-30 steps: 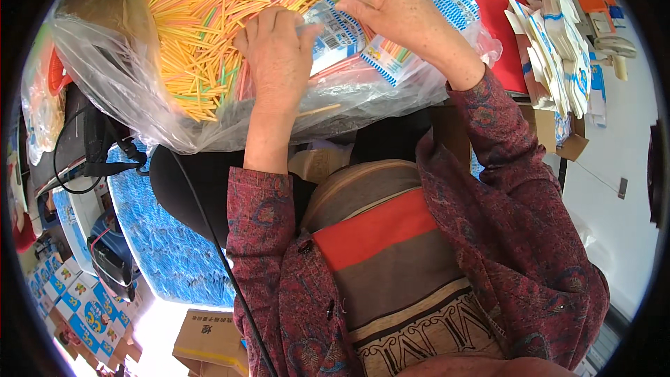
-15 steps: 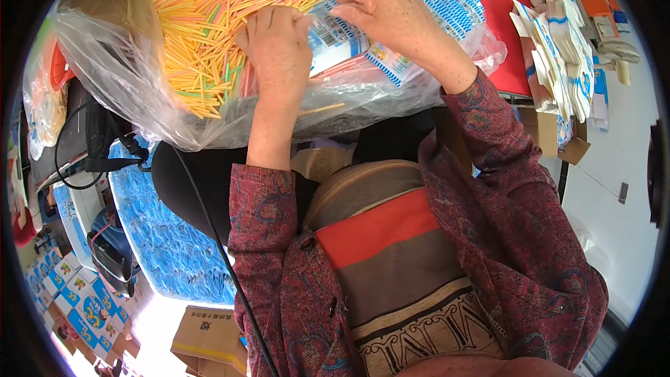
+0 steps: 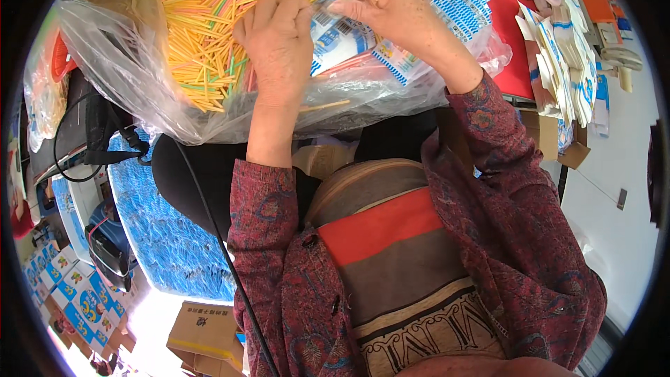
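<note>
Candy-like thin sticks (image 3: 202, 49) in yellow, pink and green fill a large clear plastic liner (image 3: 230, 122) in front of me. My left hand (image 3: 276, 38) is closed over them, its fingers pinched at the left edge of a small blue-and-white plastic packet (image 3: 340, 38). The fingertips are partly hidden. Beside the packet's upper right edge is my right hand (image 3: 394, 14), thumb and forefinger apart. Under my right wrist and beyond it lie more flat blue-and-white packets (image 3: 460, 0), fanned in a stack.
A red surface (image 3: 511, 42) and a pile of folded white-and-blue cartons (image 3: 558, 56) are on the right. To my left stands a container of blue packets (image 3: 167, 230). A brown cardboard box (image 3: 206, 335) is at lower left. A black cable (image 3: 216, 230) runs past my left arm.
The right thumb and forefinger have parted slightly at the packet's edge. My left hand stays closed beside it, shifted a little farther away. The whole view has moved slightly.
</note>
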A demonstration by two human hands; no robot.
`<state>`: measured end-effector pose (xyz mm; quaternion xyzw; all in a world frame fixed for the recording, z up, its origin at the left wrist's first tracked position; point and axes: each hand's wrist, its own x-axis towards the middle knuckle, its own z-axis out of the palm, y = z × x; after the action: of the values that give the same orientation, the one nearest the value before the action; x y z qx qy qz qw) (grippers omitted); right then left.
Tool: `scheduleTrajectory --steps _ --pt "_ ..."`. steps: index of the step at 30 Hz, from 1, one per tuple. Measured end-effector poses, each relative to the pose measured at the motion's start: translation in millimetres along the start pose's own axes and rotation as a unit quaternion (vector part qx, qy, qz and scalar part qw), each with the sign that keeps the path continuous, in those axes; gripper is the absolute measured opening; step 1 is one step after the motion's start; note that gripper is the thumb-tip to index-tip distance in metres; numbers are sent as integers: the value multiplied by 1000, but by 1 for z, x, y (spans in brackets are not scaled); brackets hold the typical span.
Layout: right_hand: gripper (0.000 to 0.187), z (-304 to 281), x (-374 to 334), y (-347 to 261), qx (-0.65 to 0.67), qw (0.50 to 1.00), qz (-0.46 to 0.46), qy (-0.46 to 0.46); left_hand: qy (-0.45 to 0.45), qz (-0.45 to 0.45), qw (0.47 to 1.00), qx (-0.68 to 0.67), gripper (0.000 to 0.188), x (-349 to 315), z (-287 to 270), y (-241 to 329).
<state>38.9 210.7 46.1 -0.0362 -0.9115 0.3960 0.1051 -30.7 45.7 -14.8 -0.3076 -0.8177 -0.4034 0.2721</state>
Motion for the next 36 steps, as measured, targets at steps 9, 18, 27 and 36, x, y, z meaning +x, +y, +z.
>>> scheduleTrajectory --steps 9,18,27,36 --pt "22 -15 0 -35 168 970 168 -58 -37 -311 859 -406 24 2 -47 38" --pt "16 9 -1 -35 195 977 25 -87 -67 -306 840 -443 26 -14 -67 28" --pt "27 25 31 -97 145 980 71 -116 -12 -274 918 -288 17 7 -117 9" --pt "27 136 49 -94 -65 952 -287 -78 316 -194 826 -425 11 14 -134 -17"
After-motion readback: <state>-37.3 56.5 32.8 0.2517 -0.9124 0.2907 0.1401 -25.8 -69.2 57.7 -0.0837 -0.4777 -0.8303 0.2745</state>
